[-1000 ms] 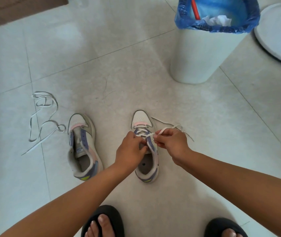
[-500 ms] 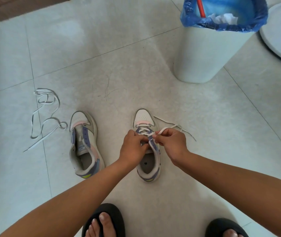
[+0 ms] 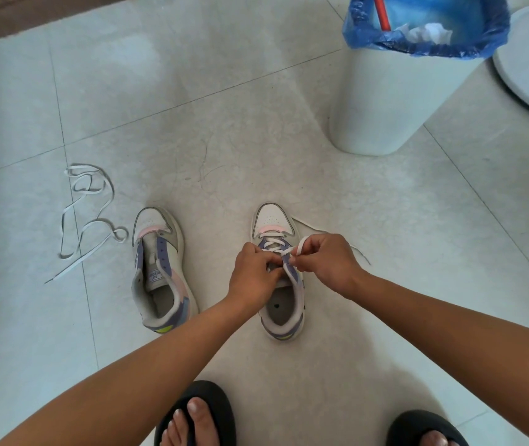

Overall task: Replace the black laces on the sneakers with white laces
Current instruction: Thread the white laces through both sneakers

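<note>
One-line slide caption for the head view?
Both hands thread a white lace through the right-side sneaker.

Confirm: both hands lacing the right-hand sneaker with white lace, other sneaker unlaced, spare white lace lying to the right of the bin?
Not quite. The head view shows the spare white lace lying on the floor left of the unlaced sneaker, far from the bin. The rest holds: left hand and right hand work the white lace on the right-hand sneaker.
</note>
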### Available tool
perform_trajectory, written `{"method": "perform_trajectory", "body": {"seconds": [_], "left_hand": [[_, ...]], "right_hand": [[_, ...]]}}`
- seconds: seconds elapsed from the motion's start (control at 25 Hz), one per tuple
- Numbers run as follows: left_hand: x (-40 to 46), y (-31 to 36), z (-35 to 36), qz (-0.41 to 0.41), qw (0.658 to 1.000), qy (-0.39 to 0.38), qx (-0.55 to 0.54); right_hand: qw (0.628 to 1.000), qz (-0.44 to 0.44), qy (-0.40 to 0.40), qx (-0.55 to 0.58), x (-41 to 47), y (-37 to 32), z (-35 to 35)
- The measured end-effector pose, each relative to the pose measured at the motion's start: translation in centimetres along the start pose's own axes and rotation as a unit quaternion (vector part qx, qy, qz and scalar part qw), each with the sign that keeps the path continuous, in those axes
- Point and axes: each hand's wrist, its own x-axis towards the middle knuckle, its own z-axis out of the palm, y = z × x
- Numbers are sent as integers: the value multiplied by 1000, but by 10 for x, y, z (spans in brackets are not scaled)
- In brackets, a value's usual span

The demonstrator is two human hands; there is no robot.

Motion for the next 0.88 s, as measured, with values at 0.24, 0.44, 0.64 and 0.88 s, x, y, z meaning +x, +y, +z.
{"method": "perform_trajectory", "body": {"seconds": [0.24,0.44,0.64,0.88], "left_hand": [[1,-1,1,4,1000,-1,1],[1,-3,5,11,1000,17,-5],[-5,-3,-1,77,993,31,81],[-18,-6,-61,-15,908,-41,-417]], "right_hand": [[996,-28,-45,-77,9,-3,2],[998,12,-53,21,-3,11,2],[998,5,-39,-45,-26,29,17],[997,15,27,-67,-20,29,18]]}}
